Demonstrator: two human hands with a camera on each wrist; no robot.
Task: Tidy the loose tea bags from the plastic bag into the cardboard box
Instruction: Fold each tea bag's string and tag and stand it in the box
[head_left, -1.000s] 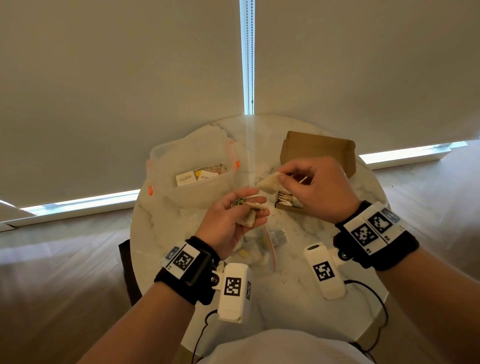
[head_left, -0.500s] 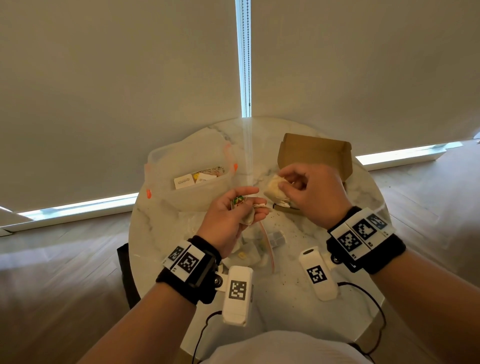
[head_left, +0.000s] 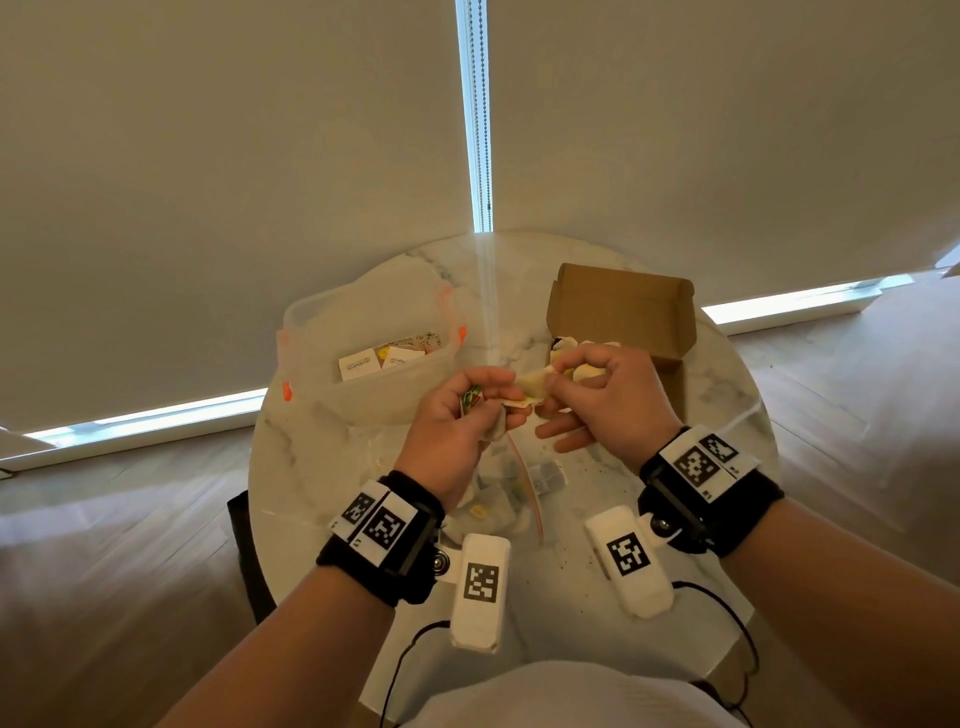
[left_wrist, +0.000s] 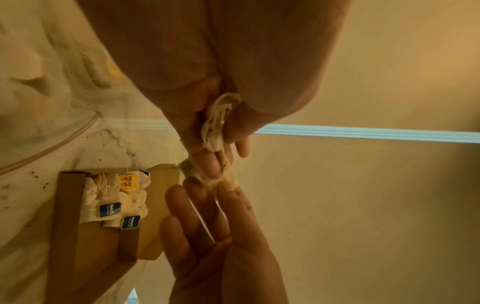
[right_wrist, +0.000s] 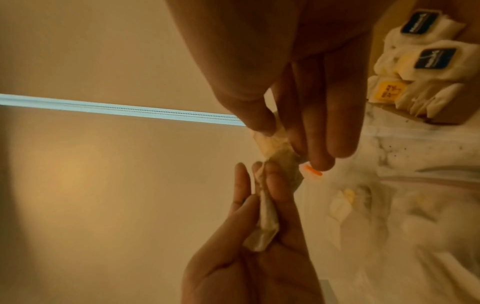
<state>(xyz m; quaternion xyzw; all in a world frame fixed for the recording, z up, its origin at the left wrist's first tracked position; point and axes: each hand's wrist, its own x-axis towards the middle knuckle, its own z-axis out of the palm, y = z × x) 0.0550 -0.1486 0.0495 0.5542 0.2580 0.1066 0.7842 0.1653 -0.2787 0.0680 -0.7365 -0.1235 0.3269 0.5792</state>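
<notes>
Over the table's middle my left hand grips a small bunch of crumpled tea bags, one with a green and red tag. My right hand pinches the end of one tea bag that still sticks out of the left fingers. The open cardboard box stands at the back right, just behind the right hand, with several tea bags packed in its near end. The clear plastic bag lies flat on the table under my hands with more tea bags inside.
A translucent plastic tub with small sachets stands at the back left of the round marble table. Tea crumbs dot the tabletop near the box. Window blinds hang close behind the table.
My right hand set its tea bag into the box, then came back left and now pinches another one held by the left hand. The left hand has barely moved.
</notes>
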